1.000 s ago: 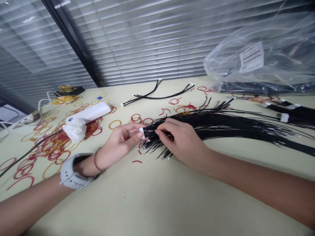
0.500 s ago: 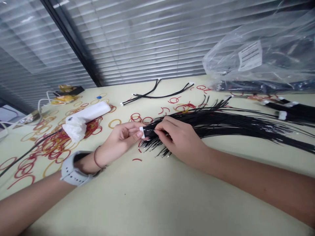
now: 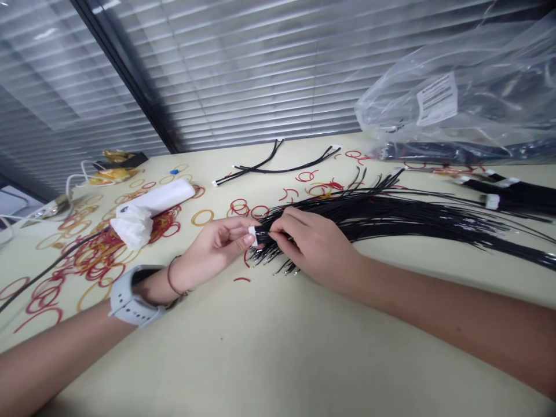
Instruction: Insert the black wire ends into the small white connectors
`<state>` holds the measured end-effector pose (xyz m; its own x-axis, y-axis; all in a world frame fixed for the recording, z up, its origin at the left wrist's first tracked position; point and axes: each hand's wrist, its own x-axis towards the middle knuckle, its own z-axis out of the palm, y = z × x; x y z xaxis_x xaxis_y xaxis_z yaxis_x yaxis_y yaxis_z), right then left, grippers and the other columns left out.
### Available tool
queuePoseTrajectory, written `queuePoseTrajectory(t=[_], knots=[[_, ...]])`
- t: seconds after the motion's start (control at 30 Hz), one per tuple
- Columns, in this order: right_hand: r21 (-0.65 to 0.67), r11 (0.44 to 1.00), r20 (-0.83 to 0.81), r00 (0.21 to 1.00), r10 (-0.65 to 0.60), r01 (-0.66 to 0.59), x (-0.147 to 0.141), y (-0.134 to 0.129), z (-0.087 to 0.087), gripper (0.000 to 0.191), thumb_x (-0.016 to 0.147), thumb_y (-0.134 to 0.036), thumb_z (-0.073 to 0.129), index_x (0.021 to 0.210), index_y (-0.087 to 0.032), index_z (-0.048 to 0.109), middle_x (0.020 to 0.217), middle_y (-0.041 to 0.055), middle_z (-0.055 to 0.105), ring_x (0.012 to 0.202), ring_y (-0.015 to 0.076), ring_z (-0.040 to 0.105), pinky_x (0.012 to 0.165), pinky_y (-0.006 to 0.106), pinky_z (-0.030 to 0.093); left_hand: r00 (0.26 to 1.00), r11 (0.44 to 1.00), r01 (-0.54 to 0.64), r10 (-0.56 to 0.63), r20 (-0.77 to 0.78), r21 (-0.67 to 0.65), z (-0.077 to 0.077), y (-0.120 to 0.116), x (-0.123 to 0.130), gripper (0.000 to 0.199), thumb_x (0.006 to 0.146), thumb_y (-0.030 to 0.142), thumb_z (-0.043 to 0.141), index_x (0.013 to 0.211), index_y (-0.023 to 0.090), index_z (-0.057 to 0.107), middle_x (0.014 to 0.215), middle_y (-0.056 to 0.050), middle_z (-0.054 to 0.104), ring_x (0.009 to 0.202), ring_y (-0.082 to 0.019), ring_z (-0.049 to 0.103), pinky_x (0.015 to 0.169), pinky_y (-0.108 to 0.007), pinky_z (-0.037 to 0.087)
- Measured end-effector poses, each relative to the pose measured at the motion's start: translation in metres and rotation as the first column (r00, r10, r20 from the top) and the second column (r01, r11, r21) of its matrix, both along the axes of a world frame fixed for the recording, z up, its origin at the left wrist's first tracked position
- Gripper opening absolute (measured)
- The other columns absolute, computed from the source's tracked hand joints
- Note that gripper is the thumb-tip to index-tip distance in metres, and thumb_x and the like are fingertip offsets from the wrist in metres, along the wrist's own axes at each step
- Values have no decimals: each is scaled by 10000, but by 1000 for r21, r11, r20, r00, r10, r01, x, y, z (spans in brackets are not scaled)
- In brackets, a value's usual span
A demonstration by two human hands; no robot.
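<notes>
Between the thumb and fingers of my left hand (image 3: 226,239) is a small white connector housing (image 3: 253,236), with black wires running out of its right side. My right hand (image 3: 310,246) is closed in a pinch just right of the housing, on a thin black wire (image 3: 266,233) whose tip points at the connector. Whether that tip sits inside the housing I cannot tell. Beneath both hands lies a thick bundle of black wires (image 3: 417,217), its loose ends with small metal terminals (image 3: 289,267) fanning out below my right fingers.
Red and yellow rubber bands (image 3: 99,249) litter the left of the table, around a white device (image 3: 163,196) and crumpled tissue (image 3: 132,226). Behind lie finished-looking black cables (image 3: 278,170). At the right are a clear plastic bag (image 3: 403,92) and bundled cables with white connectors (image 3: 521,194).
Both hands stay at almost the same spot. The right pinch has shifted slightly left toward the connector, and the connector has moved slightly right.
</notes>
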<state>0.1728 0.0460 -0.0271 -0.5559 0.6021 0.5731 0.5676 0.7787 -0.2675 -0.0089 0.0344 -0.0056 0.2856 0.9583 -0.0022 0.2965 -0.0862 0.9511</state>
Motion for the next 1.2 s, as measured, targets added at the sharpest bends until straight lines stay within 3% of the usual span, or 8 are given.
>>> queuePoseTrajectory(t=[0.23, 1.0, 1.2], knots=[[9, 1000, -2, 1000, 23, -23, 0, 0, 0, 241, 862, -196, 326, 768, -119, 535, 745, 45, 518, 614, 95, 439, 567, 229, 326, 999, 999, 47, -47, -7, 8, 0, 0, -1, 203, 722, 231, 583, 897, 128, 579, 714, -39, 616, 580, -94, 530, 513, -183, 447], [-147, 986, -53, 996, 70, -77, 2, 0, -1, 243, 873, -229, 307, 790, -136, 515, 743, 21, 498, 647, 98, 441, 600, 230, 323, 999, 999, 33, -33, -39, 10, -1, 0, -1, 200, 720, 220, 591, 909, 164, 626, 715, -24, 636, 636, -102, 566, 549, -171, 460], [-129, 988, -18, 996, 85, -86, 1, 0, 0, 257, 869, -216, 305, 758, -118, 516, 726, 36, 499, 647, 104, 445, 597, 231, 329, 993, 994, 43, -31, -111, 102, -4, -1, -1, 173, 725, 213, 583, 884, 162, 629, 700, -17, 624, 595, -95, 531, 521, -174, 446]])
